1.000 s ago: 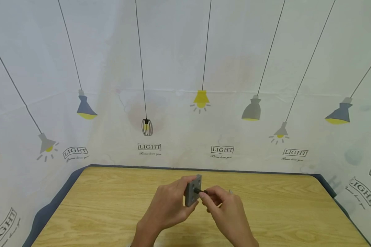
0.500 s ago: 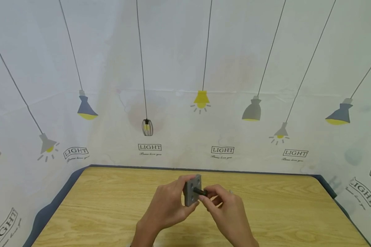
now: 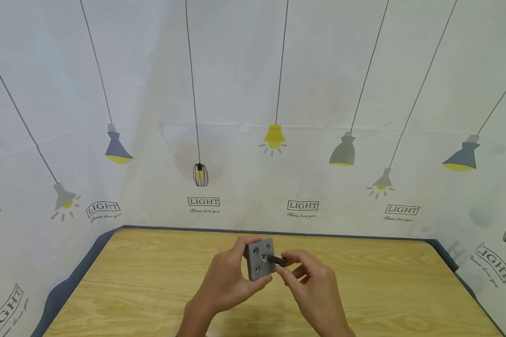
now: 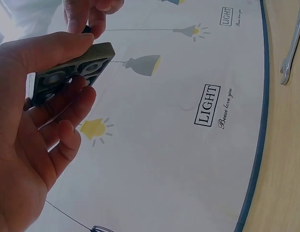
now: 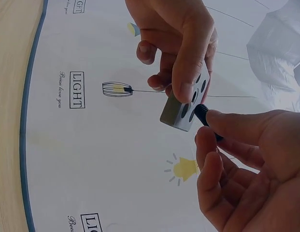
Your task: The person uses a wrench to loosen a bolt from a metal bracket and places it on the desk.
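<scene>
My left hand (image 3: 227, 278) grips a small grey metal block (image 3: 259, 252) by its edges, thumb on one edge and fingers on the opposite one. Several round holes show in the block's face. Between thumb and fingertips, my right hand (image 3: 314, 283) pinches a black screw (image 3: 277, 260), whose threaded end points at the middle of that face. In the right wrist view, the screw's threaded tip (image 5: 202, 112) is right at the block's face (image 5: 181, 116); its other end is partly hidden by the fingers. The left wrist view shows the block's recessed back (image 4: 55, 77). Both hands are raised over the table.
A wood-grain table (image 3: 152, 262) with a dark blue edge lies beneath the hands. At the right of the left wrist view, a metal wrench (image 4: 291, 48) lies on it. A white curtain (image 3: 236, 93) printed with lamps surrounds the table's back and sides.
The left hand has turned the block so that its holed face shows more to the head camera. The screw now shows more of its length, and the right hand has shifted slightly right.
</scene>
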Motion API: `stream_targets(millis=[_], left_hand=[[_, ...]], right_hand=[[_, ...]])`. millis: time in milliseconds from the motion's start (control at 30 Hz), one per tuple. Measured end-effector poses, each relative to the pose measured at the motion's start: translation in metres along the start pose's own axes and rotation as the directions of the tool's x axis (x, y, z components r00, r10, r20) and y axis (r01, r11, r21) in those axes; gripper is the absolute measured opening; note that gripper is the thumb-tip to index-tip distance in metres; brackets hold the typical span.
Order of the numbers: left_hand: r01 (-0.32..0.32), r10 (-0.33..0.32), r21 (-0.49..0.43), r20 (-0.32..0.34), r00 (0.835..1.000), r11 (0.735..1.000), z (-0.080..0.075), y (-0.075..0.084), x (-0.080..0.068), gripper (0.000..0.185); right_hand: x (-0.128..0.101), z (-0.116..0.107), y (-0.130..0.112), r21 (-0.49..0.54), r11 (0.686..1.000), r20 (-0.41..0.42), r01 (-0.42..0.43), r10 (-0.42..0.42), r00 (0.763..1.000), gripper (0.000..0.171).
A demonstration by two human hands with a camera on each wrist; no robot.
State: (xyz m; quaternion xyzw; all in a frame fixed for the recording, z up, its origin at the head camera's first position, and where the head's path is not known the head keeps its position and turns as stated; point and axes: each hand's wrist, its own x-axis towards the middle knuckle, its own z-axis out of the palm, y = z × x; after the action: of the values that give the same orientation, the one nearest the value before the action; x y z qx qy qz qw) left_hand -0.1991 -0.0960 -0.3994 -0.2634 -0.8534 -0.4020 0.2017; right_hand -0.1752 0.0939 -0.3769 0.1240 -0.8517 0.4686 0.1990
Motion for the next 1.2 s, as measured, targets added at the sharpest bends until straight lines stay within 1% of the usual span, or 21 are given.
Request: stream_targets(millis=[167,233,367,500,567,633,733,833,933,1033,1133,1200], left_hand=[[0.023,-0.023,-0.007,0.017,1.000,1.000,0.002,0.002,-0.008,0.078],[0.045,-0.044,-0.017,0.033,0.998,0.999,0.003,0.001,-0.012,0.078],[0.080,-0.079,-0.010,0.084,0.993,0.997,0.006,-0.001,-0.018,0.075],[0.122,-0.118,-0.015,0.153,0.981,0.992,0.010,-0.008,-0.021,0.074],[0.159,-0.149,-0.033,0.197,0.969,0.987,0.011,-0.012,-0.022,0.072],[0.199,-0.184,-0.042,0.241,0.953,0.979,0.013,-0.018,-0.023,0.072],[0.265,-0.238,-0.052,0.302,0.923,0.963,0.018,-0.028,-0.026,0.070],[0.328,-0.279,-0.088,0.353,0.893,0.940,0.027,-0.040,-0.028,0.070],[0.397,-0.313,-0.142,0.404,0.860,0.907,0.040,-0.052,-0.030,0.071],[0.443,-0.331,-0.174,0.444,0.832,0.880,0.052,-0.062,-0.033,0.073],[0.458,-0.333,-0.184,0.466,0.820,0.870,0.062,-0.069,-0.038,0.074],[0.456,-0.331,-0.180,0.470,0.818,0.872,0.066,-0.071,-0.041,0.073]], right_hand=[[-0.007,-0.002,0.000,0.013,1.000,0.009,-0.026,0.026,1.000,0.022],[-0.009,-0.003,0.000,0.014,0.999,0.019,-0.042,0.041,0.999,0.023],[-0.012,-0.004,0.005,0.008,0.997,0.035,-0.081,0.081,0.996,0.022],[-0.014,-0.006,0.015,-0.012,0.993,0.057,-0.121,0.122,0.991,0.019],[-0.015,-0.006,0.023,-0.034,0.987,0.079,-0.156,0.159,0.984,0.018],[-0.015,-0.005,0.031,-0.062,0.978,0.105,-0.201,0.206,0.973,0.017],[-0.015,0.000,0.046,-0.124,0.962,0.146,-0.242,0.258,0.955,0.017],[-0.014,0.008,0.064,-0.185,0.953,0.181,-0.240,0.273,0.945,0.019],[-0.015,0.019,0.081,-0.234,0.947,0.213,-0.218,0.269,0.939,0.022],[-0.018,0.031,0.095,-0.287,0.938,0.236,-0.197,0.268,0.934,0.024],[-0.021,0.040,0.106,-0.330,0.923,0.242,-0.198,0.285,0.927,0.026],[-0.024,0.045,0.110,-0.350,0.914,0.247,-0.204,0.301,0.921,0.027]])
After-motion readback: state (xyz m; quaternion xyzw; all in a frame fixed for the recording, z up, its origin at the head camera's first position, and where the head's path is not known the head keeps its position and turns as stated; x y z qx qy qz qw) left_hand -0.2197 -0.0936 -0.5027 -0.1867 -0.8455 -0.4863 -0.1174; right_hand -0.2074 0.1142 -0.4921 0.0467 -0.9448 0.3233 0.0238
